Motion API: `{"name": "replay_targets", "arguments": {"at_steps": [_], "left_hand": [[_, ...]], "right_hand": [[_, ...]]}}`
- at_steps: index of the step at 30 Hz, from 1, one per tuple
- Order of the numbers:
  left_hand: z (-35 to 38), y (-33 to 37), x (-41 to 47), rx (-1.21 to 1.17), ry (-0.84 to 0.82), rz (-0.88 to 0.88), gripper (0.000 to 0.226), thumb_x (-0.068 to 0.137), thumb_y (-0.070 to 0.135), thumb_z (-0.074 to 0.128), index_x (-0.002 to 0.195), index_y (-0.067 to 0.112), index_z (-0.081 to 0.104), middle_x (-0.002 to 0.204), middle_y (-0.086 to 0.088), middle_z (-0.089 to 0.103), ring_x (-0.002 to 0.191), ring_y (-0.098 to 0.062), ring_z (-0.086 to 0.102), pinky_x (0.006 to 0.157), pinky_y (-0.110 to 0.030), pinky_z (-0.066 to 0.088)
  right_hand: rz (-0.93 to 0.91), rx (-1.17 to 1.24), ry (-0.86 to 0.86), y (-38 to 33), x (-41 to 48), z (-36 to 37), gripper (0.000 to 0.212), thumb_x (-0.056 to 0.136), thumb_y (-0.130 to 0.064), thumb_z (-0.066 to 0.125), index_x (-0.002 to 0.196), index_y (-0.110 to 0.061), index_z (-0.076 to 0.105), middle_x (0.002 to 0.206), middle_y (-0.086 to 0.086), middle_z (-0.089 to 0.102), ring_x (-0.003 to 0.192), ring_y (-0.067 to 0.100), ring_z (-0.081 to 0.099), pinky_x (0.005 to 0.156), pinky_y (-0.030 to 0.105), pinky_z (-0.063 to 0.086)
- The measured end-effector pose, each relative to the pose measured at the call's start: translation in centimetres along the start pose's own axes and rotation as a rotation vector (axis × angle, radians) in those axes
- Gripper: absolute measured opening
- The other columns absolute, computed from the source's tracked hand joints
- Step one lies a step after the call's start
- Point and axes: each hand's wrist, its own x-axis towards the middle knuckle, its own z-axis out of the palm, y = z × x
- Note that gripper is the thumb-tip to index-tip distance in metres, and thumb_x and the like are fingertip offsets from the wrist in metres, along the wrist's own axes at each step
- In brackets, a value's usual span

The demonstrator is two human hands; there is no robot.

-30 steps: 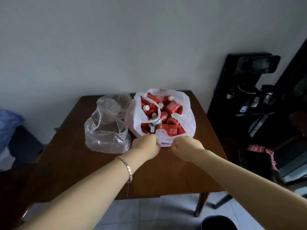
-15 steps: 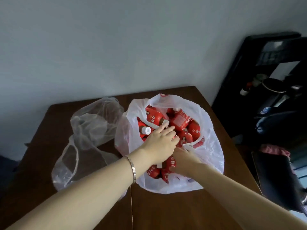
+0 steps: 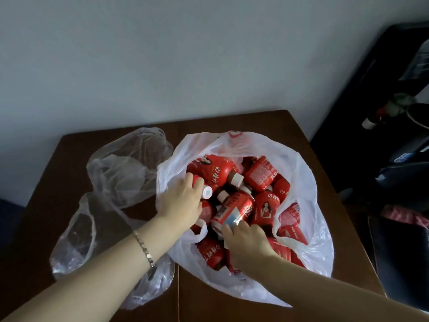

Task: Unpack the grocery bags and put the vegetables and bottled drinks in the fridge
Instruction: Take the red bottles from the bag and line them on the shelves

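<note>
A: Evidently early. White bag (image 3: 301, 177), centre of frame on the table (image 3: 232, 122), stands open, full of red bottles (image 3: 262, 175); none is out yet.

B: Hands?

A: Left hand (image 3: 181, 203), at the bag's left rim, grips a capped bottle (image 3: 206, 192). Right hand (image 3: 248, 238), lower centre, lays fingertips (image 3: 241, 225) on a second bottle (image 3: 234, 209); whether it grips cannot be told.

B: Remaining?

A: Every bottle. Clear bag (image 3: 125, 173), left of frame, shows no vegetables; no fridge is in view.
</note>
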Motion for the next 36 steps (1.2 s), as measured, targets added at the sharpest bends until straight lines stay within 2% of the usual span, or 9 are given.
{"name": "replay_targets", "arguments": {"at_steps": [3, 7, 13, 17, 20, 25, 27, 30, 36], "left_hand": [[0.1, 1.8, 1.8, 0.024, -0.056, 0.073, 0.034, 0.094, 0.026, 0.049, 0.125, 0.014, 0.041, 0.126, -0.006, 0.040, 0.108, -0.024, 0.048, 0.082, -0.032, 0.042], [0.4, 3.2, 3.4, 0.107, -0.154, 0.037, 0.029, 0.092, 0.003, 0.045, 0.120, 0.008, 0.047, 0.128, -0.014, 0.039, 0.104, -0.029, 0.050, 0.083, -0.035, 0.047], [-1.0, 1.8, 2.8, 0.051, -0.068, 0.020, 0.027, 0.094, 0.014, 0.047, 0.120, 0.008, 0.046, 0.122, -0.014, 0.043, 0.099, -0.026, 0.055, 0.078, -0.031, 0.046], [-0.9, 0.0, 2.2, -0.052, 0.053, 0.061, 0.016, 0.091, 0.017, 0.054, 0.105, 0.008, 0.055, 0.108, -0.011, 0.051, 0.081, -0.019, 0.059, 0.062, -0.022, 0.034], [-0.3, -0.9, 1.8, -0.099, 0.094, 0.152, 0.031, 0.056, 0.002, 0.084, 0.064, 0.009, 0.054, 0.068, -0.008, 0.051, 0.043, -0.013, 0.044, 0.042, -0.018, 0.024], [1.3, -1.6, 1.6, -0.174, 0.119, 0.152, 0.030, 0.051, 0.003, 0.086, 0.061, 0.008, 0.058, 0.066, -0.008, 0.052, 0.042, -0.017, 0.050, 0.042, -0.018, 0.032], [1.6, -1.6, 1.9, -0.225, 0.112, 0.134, 0.030, 0.052, 0.004, 0.086, 0.063, 0.008, 0.058, 0.068, -0.009, 0.053, 0.043, -0.018, 0.050, 0.041, -0.019, 0.034], [1.9, -1.5, 2.3, -0.251, 0.118, 0.119, 0.030, 0.053, 0.004, 0.085, 0.064, 0.008, 0.057, 0.069, -0.008, 0.052, 0.043, -0.018, 0.049, 0.040, -0.020, 0.034], [2.7, -1.8, 2.1, -0.286, 0.155, 0.123, 0.030, 0.057, -0.007, 0.078, 0.065, 0.007, 0.052, 0.072, -0.008, 0.048, 0.045, -0.017, 0.045, 0.040, -0.020, 0.031]], "right_hand": [[-0.012, 0.055, 0.169, 1.5, -0.2, -1.3, 0.037, 0.083, -0.021, 0.063, 0.118, -0.009, 0.057, 0.101, 0.012, 0.065, 0.096, 0.027, 0.059, 0.073, 0.034, 0.049], [0.156, 0.342, 0.153, 4.6, -1.7, -2.5, 0.039, 0.097, -0.025, 0.039, 0.135, -0.016, 0.037, 0.124, 0.003, 0.050, 0.102, 0.021, 0.056, 0.079, 0.029, 0.051], [0.361, 0.547, 0.215, 6.4, -0.2, -2.8, 0.033, 0.095, -0.026, 0.041, 0.127, -0.020, 0.034, 0.081, -0.003, 0.060, 0.071, 0.017, 0.062, 0.067, 0.034, 0.056], [0.378, 0.586, 0.160, 5.7, 4.4, -3.5, 0.068, 0.089, -0.053, 0.053, 0.138, -0.016, 0.025, 0.100, 0.005, 0.064, 0.087, 0.024, 0.065, 0.070, 0.034, 0.052], [0.422, 0.616, 0.039, 6.3, 7.0, -4.2, 0.088, 0.081, -0.064, 0.055, 0.146, -0.018, 0.017, 0.114, 0.008, 0.061, 0.095, 0.024, 0.064, 0.072, 0.032, 0.053], [0.226, 0.652, -0.056, 7.8, 8.2, -5.6, 0.052, 0.094, -0.051, 0.044, 0.134, -0.017, 0.045, 0.129, 0.010, 0.055, 0.115, 0.027, 0.054, 0.096, 0.039, 0.044], [0.227, 0.715, -0.057, 7.7, 8.6, -5.6, 0.052, 0.093, -0.052, 0.044, 0.127, -0.014, 0.050, 0.120, 0.009, 0.060, 0.109, 0.027, 0.057, 0.092, 0.038, 0.045], [0.261, 0.573, -0.077, 7.1, 9.1, -5.3, 0.058, 0.088, -0.063, 0.043, 0.120, -0.015, 0.049, 0.098, 0.003, 0.058, 0.089, 0.021, 0.061, 0.079, 0.034, 0.051], [0.293, 0.674, 0.172, 6.5, 5.5, -3.8, 0.037, 0.091, -0.055, 0.045, 0.099, -0.019, 0.043, 0.081, -0.003, 0.059, 0.072, 0.017, 0.062, 0.067, 0.032, 0.054]]}}
